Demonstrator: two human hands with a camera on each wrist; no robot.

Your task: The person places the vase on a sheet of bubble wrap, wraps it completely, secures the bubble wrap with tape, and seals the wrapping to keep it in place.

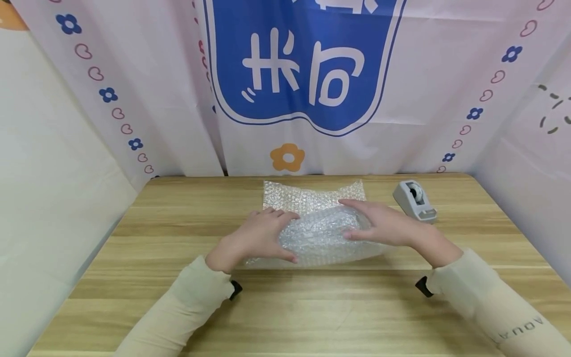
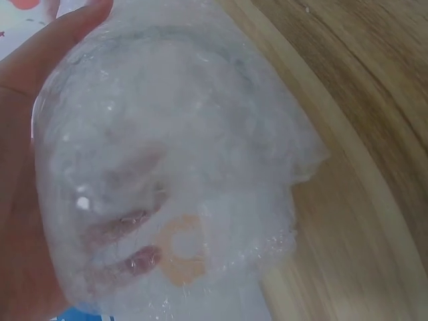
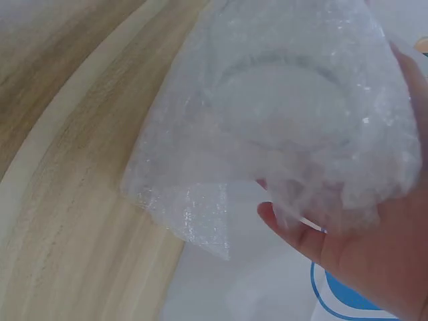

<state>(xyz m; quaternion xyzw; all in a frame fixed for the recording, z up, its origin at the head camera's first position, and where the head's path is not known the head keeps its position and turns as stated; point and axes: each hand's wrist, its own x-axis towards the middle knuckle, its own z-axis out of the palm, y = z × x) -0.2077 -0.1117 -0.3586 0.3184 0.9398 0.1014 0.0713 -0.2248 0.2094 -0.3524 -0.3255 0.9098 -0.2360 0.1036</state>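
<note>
A bundle of clear bubble wrap [image 1: 318, 235] lies across the middle of the wooden table, with a loose end of the wrap [image 1: 303, 197] spread out behind it. My left hand [image 1: 263, 235] grips the bundle's left end, fingers over the far side and thumb in front. At the other end, my right hand [image 1: 385, 225] holds it between thumb and fingers. Through the layers in the right wrist view, a round rim [image 3: 287, 60] shows faintly; what the wrapped thing is cannot be told. Some left fingers [image 2: 137, 261] show through the wrap in the left wrist view.
A grey tape dispenser [image 1: 415, 201] with a roll in it stands at the back right, just beyond my right hand. The wooden table [image 1: 312, 307] ends at a white printed curtain [image 1: 250, 148] behind, and pale side walls rise left and right.
</note>
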